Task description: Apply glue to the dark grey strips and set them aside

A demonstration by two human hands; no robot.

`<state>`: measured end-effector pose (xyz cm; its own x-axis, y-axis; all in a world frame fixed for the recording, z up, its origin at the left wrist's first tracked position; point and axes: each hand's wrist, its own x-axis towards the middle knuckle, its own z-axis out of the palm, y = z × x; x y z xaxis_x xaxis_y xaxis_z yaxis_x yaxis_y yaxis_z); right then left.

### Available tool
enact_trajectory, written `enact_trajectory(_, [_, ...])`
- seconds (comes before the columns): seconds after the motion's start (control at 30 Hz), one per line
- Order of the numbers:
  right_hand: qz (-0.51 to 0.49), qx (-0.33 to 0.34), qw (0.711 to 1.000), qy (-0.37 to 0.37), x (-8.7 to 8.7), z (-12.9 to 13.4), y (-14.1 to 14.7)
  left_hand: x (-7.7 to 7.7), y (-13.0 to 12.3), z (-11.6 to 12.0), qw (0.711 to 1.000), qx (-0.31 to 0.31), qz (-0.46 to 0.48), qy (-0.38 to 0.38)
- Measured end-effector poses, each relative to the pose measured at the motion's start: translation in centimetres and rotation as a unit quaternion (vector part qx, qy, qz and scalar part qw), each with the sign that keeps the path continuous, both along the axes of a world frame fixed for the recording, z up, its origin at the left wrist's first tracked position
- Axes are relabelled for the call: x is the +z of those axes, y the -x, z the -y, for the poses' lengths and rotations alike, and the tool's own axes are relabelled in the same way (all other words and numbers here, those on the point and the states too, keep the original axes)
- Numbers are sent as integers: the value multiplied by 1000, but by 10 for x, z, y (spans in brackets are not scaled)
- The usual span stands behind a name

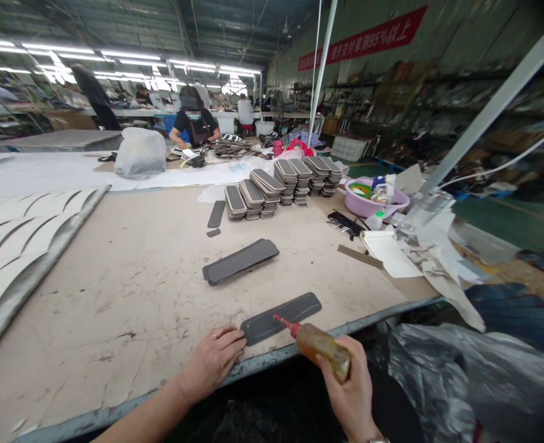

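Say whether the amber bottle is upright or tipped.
Tipped: the right hand holds the amber bottle slanted, its red nozzle reaching over the dark strip.

The left hand (pixel 217 355), at eight o'clock, touches the end of a flat, dark-grey, rounded strip (pixel 265 326) on the worn beige surface (pixel 138 295). At four o'clock the right hand (pixel 352 375) grips an amber translucent plastic bottle (pixel 320 347), its red pointed nozzle (pixel 293 327) over the strip. From the strip, overlaid matching dark-grey pieces (pixel 240 261) lie at eleven, tall pale-edged grey stacks (pixel 281 184) at twelve, a round lilac plastic basin (pixel 399 203) between one and two.
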<state>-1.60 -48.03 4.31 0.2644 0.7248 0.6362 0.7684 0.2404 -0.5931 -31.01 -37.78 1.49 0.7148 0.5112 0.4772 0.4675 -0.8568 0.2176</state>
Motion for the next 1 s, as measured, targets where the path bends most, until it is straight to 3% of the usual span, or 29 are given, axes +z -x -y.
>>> enact_trajectory(0.13, [-3, 66, 997, 47, -7, -3, 14, -5, 1, 0, 1000, 1, 3, 10])
enact_trajectory(0.3, [31, -32, 999, 22, -7, -7, -2, -12, 2, 0, 1000, 12, 7, 16])
enact_trajectory(0.53, [68, -158, 985, -33, 6, -10, -28, -13, 4, -3, 1000, 1, -8, -15])
enact_trajectory(0.83, [36, -186, 982, -22, 1, -24, -38, -14, 8, -7, 998, -11, -31, -48])
enact_trajectory(1.0, [26, -198, 980, -21, -1, -18, -39, -12, 6, -11, 997, -17, -26, -64])
